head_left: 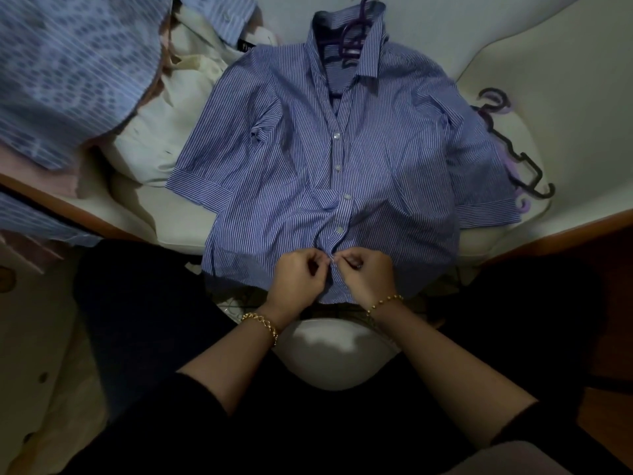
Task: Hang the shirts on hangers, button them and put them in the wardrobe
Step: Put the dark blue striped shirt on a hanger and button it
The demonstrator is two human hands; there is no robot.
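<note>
Blue striped shirt (308, 159) is lying front-up on a purple hanger (349, 46). Left hand (296, 277) and right hand (364, 275) are pinching its placket near the hem. Spare hangers (520, 159) are lying right.

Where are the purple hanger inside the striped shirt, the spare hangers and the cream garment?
purple hanger (351, 49), head view, neck inside the collar
spare hangers (524, 159), head view, dark notched arm
cream garment (161, 132), head view, middle of its fabric
</note>
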